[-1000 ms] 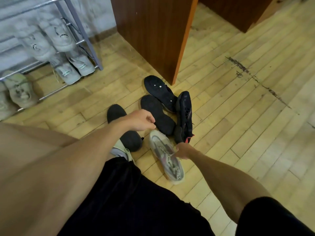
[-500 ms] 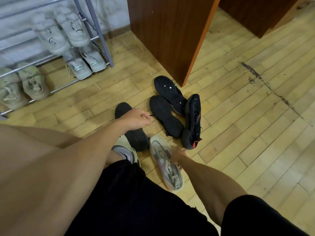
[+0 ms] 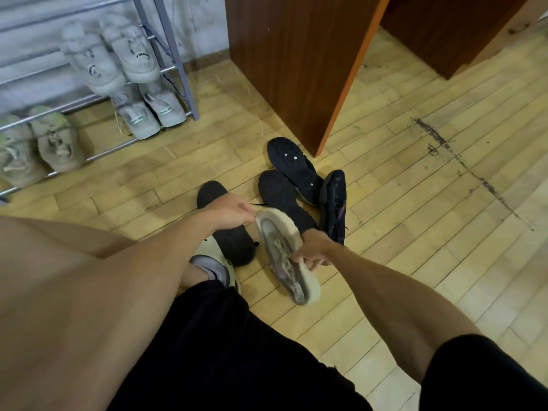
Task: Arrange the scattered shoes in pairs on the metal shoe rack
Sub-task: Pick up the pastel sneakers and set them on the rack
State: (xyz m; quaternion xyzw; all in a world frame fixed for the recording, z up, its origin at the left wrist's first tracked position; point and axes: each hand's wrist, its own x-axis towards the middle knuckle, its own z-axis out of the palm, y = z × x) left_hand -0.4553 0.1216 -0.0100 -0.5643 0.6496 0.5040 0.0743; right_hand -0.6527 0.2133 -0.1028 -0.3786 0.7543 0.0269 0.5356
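A grey shoe with a cream sole [image 3: 281, 247] is lifted off the floor, sole up and tilted. My right hand [image 3: 311, 247] grips its right edge, fingers curled beneath it. My left hand [image 3: 229, 210] holds its toe end with curled fingers. Below my left hand lies a black shoe [image 3: 234, 241], sole up. Two more black shoes [image 3: 278, 191] [image 3: 296, 167] lie sole up behind, and another [image 3: 335, 203] lies on its side. The metal shoe rack [image 3: 175, 54] stands at the top left with pale shoes in pairs [image 3: 118, 60] [image 3: 148, 114] [image 3: 38, 143].
A dark wooden cabinet [image 3: 296, 69] stands just behind the black shoes, with a second one [image 3: 450, 31] at the top right. My own foot in a cream sandal [image 3: 216, 265] rests beside the black shoe. Wooden floorboards [image 3: 444, 218] stretch to the right.
My right hand has taken hold of the grey shoe and raised it from the floor, toe toward my left hand, which now meets the toe. The view has shifted slightly right.
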